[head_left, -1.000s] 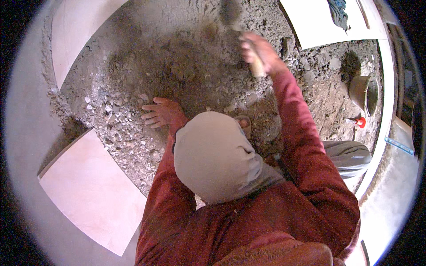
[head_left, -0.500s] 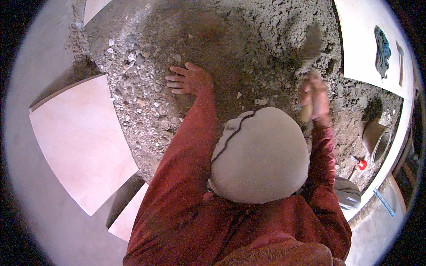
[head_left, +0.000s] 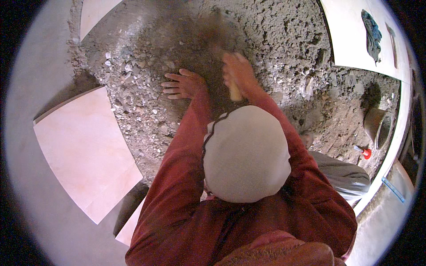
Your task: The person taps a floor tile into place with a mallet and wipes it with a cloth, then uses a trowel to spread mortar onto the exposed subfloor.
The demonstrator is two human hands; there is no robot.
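My left hand (head_left: 184, 84) rests on the grey stony rubble (head_left: 137, 97) with its fingers spread, holding nothing. Just right of it, my right hand (head_left: 239, 71) is closed around the pale handle of a trowel (head_left: 235, 92). The trowel's blade points away from me over dark, loose mortar-like material (head_left: 191, 40) and is smeared by motion. Between my red-sleeved arms sits a rounded bulge of light grey cloth (head_left: 248, 155) with a dark cord, hiding the ground below it.
A pale pink tile (head_left: 93, 150) lies at the left; others show at the upper left (head_left: 95, 15) and lower left (head_left: 133, 221). At the right are a white slab (head_left: 350, 40) bearing a dark teal cloth (head_left: 372, 37), a grey container (head_left: 377, 126) and a red-ended tool (head_left: 366, 153).
My right hand has swept left with the trowel, from the right side to beside my left hand. My left hand has barely moved. The view has shifted slightly.
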